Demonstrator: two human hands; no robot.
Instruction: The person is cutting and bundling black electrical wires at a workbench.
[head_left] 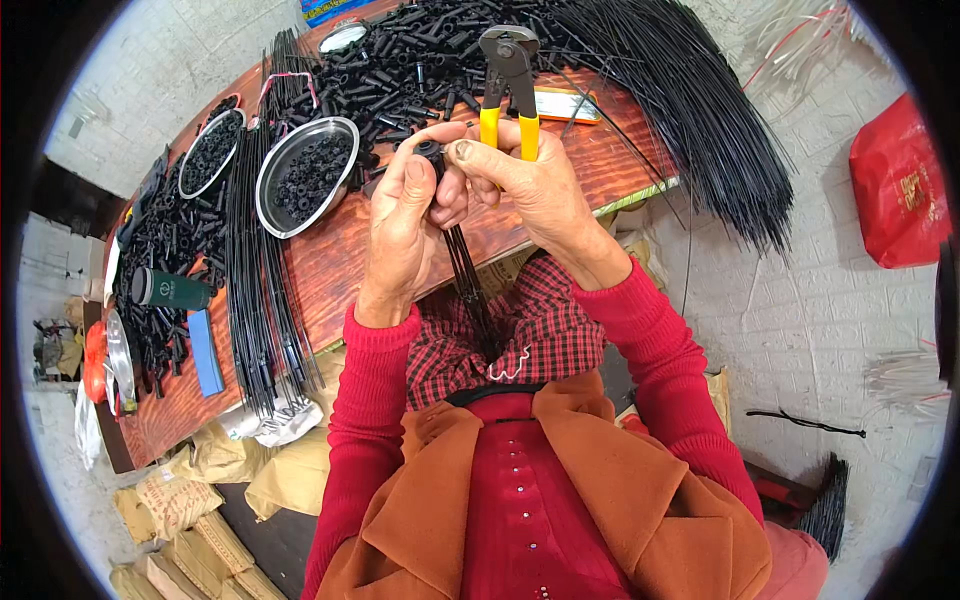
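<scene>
Spreading beyond both hands, a red wooden table carries a heap of black parts, with long black rods and two steel bowls off to the left. Right hand grips yellow-handled pliers, jaws pointing away. Left hand pinches a small black cap on a thin rod bundle hanging below the hands.

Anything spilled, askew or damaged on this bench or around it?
Mostly orderly clutter. Odd bits: one black rod bundle lies alone on the floor at right, away from the table, and the big rod sheaf overhangs the table's far edge. Both hands grip a small black part and pliers normally.
</scene>
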